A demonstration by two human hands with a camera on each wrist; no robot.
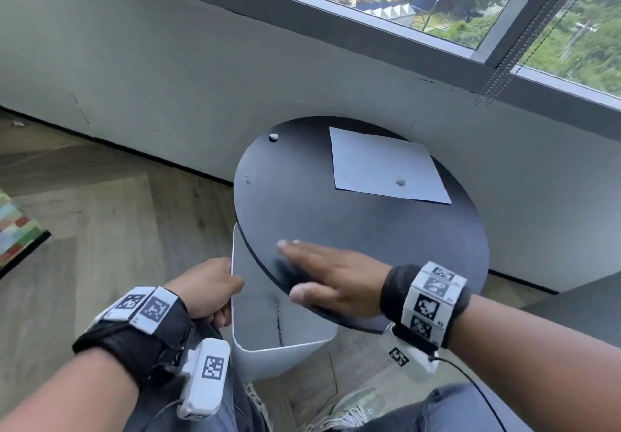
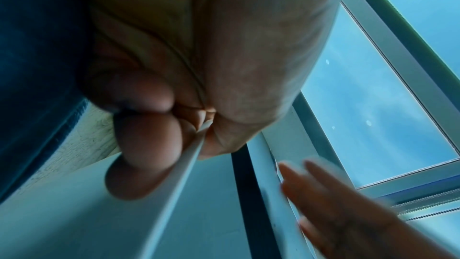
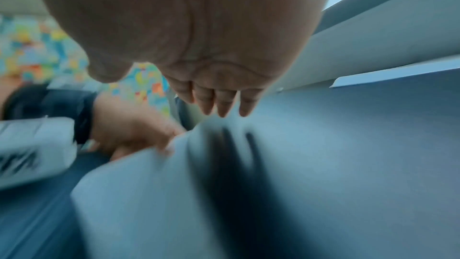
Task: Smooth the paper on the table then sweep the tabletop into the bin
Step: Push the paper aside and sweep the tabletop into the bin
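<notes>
round matte black table [image 1: 386, 230], flat white paper [image 1: 379, 166]

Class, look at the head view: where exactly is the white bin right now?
The white bin sits tucked under the near-left edge of the round black table, its left rim gripped by the left hand.

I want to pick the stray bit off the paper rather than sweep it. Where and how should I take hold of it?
Pinch the small crumpled scrap across its raised sides with thumb and fingertip, coming straight down from above. It sits low and loose on the flat sheet of paper, so a sideways approach would likely push it along or shift the sheet on the table.
</notes>
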